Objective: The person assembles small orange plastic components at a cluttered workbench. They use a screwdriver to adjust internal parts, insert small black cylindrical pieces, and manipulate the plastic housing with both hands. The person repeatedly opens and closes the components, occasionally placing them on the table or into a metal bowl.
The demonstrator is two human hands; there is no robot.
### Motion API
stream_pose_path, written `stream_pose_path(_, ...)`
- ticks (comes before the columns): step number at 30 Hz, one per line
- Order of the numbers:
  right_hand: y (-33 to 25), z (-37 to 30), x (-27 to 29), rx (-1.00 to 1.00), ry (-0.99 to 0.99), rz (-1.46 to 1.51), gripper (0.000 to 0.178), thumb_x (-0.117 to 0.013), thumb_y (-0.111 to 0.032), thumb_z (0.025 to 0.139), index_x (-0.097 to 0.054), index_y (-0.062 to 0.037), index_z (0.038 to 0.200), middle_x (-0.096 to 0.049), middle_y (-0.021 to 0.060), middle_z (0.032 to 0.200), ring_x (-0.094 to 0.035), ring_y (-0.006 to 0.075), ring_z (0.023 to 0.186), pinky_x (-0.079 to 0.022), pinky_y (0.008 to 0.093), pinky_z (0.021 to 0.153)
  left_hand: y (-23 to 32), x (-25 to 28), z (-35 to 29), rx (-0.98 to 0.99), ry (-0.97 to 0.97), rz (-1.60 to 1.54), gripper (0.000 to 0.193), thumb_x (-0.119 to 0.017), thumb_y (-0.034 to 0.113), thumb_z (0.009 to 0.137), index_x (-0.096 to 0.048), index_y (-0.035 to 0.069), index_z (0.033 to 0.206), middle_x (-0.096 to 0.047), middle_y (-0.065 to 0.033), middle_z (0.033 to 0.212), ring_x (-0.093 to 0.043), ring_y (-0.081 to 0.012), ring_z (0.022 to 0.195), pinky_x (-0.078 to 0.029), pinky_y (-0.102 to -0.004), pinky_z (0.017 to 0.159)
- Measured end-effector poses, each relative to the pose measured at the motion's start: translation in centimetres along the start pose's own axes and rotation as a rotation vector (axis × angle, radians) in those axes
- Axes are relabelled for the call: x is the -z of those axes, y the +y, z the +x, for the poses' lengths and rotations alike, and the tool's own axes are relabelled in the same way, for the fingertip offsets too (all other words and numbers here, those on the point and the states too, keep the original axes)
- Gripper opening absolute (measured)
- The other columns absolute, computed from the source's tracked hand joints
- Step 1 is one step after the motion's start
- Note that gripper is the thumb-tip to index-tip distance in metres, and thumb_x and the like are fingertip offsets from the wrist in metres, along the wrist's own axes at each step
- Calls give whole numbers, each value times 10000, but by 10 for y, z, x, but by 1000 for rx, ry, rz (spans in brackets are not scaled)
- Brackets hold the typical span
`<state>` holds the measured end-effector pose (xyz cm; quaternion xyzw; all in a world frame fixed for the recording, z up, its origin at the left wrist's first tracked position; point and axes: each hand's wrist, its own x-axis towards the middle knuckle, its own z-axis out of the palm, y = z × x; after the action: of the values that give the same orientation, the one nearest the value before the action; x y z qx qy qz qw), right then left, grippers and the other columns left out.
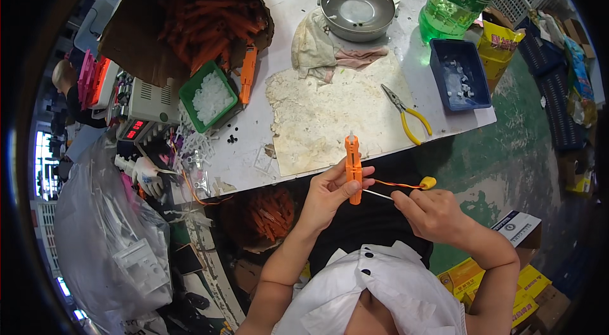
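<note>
My left hand (328, 197) is closed around a slim orange plastic housing (353, 173), held upright with a pale tip at its top. A thin metal rod (379, 195) reaches from my right hand (433, 213) to the lower part of the housing. The fingers of that hand are closed on the rod; any handle is hidden in the palm. Orange wire runs from beside the housing to a small rounded yellow piece (428, 183) just above my right knuckles. On the table beyond lie pliers with yellow handles (413, 121).
A stained board (317, 126) covers the table's middle. Behind it are a metal pan (357, 8) and rags (312, 43). At left stand a carton of orange parts (120, 50), a green tray (212, 97) and a bench device (149, 103); at right, a blue bin (438, 59) and green bottle (453, 2).
</note>
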<state>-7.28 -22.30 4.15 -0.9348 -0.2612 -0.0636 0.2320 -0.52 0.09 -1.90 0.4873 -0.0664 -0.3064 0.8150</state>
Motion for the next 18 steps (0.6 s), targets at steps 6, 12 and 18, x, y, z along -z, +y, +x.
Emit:
stream_pose_path(6,16,1,1,-224,163,451,231,-685,-89,819,-601,-28,1025,-571,72,777,-576,168,635,-461,258,568,4,-2,-5,115,12,20,517,-591,215,943,-422,-23,1369,-636,-241,1117,-677,-273,952,-535,-378,871)
stream_pose_path(12,12,-12,-64,-598,194,1278,226,-656,-161,896,-569,-42,1067,-538,0,789,-486,61,627,-410,195,571,-9,-15,-20,439,-358,66,533,-560,304,957,-450,-62,1329,-677,-209,999,-679,-246,925,-534,-345,853)
stream_pose_path(18,1,-21,-88,-842,377,2063,205,-590,-269,949,-513,-100,1035,-566,58,758,-275,18,405,-239,185,384,-30,-7,-19,39,-113,67,596,-570,382,937,-438,-20,1356,-599,-207,1210,-616,-275,1080,-478,-380,948)
